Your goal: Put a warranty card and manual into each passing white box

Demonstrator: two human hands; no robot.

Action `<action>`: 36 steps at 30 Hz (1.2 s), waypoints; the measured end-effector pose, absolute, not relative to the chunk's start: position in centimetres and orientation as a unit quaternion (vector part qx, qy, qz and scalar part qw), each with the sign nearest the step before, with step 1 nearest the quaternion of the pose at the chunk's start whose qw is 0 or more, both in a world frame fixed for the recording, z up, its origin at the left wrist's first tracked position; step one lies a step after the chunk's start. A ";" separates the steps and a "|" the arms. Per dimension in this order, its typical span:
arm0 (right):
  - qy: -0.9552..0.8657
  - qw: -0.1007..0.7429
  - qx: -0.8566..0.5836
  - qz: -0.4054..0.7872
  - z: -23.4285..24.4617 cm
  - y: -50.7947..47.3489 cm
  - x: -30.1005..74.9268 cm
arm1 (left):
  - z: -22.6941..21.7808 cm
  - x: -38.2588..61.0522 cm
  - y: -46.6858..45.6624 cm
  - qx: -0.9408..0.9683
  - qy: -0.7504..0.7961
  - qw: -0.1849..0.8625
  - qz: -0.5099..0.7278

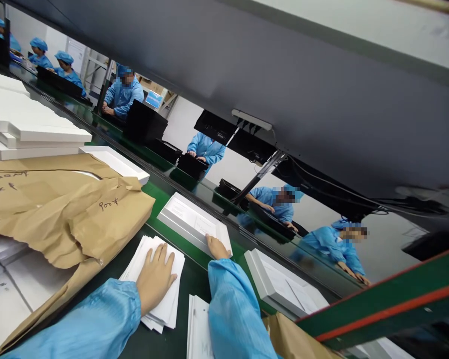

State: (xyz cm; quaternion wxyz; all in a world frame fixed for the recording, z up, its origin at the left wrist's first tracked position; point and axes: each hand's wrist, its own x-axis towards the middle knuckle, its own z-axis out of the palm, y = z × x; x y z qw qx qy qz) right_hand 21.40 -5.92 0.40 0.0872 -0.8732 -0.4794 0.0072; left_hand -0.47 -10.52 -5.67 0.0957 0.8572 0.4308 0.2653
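Note:
My left hand (157,276) lies flat with fingers spread on a fanned stack of white paper leaflets (168,314). My right hand (217,248) reaches to the near right end of a shallow white box (183,230). Its fingers rest on the printed sheet (194,214) lying inside that box; part of the hand is hidden by its own wrist and sleeve. A second pile of white leaflets (199,329) lies beside my right forearm, partly covered by the blue sleeve.
A torn brown paper package (108,214) of white sheets lies at left, with stacked white boxes (41,122) behind. More white boxes (284,284) sit on the green conveyor belt (155,192) to the right. A green beam (381,299) crosses lower right. Several blue-clad people work opposite.

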 end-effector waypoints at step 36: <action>-0.453 0.619 -0.642 0.009 -0.1 -22.0 8.0 | -0.5 -1.5 -11.7 0.834 0.192 0.257 0.450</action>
